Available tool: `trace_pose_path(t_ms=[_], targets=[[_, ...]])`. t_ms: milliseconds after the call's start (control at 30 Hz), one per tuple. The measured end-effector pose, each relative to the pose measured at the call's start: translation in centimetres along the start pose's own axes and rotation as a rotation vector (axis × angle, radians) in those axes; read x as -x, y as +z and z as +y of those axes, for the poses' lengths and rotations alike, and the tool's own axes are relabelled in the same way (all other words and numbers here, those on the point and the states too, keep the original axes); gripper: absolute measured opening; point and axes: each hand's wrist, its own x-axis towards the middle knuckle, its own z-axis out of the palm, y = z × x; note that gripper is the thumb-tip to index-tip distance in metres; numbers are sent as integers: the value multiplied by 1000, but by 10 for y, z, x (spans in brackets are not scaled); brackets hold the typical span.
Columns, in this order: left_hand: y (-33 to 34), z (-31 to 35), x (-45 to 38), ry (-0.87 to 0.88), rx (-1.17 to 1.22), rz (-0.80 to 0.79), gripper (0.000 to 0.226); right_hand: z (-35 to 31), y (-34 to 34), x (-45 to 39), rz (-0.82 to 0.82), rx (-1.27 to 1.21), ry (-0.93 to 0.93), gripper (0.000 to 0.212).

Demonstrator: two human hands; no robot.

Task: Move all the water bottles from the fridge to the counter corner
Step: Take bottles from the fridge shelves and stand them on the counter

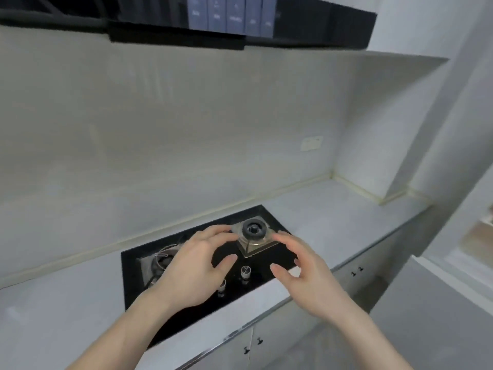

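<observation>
Hovering over the black stove [266, 276], left hand [194, 265] and right hand [306, 273], fingers loosely spread, holding nothing

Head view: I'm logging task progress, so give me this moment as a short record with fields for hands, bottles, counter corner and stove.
left hand: left hand open, fingers spread, holds nothing, over the stove
right hand: right hand open, fingers loosely curved, holds nothing
water bottles: none in view
counter corner: counter corner visible at right rear, no bottle on it
stove: black gas stove set in the counter, burner and two knobs visible
fridge: cannot be made out in this view
</observation>
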Motion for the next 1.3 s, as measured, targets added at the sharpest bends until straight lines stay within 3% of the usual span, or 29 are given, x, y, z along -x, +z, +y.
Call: trace_pose_path(t_ms=[633, 1300], targets=[[153, 241, -183, 557, 165, -294, 39, 94, -234, 99, 583, 219, 357, 60], [274, 400, -340, 857, 276, -484, 43, 175, -385, 93, 895, 326, 530, 62]])
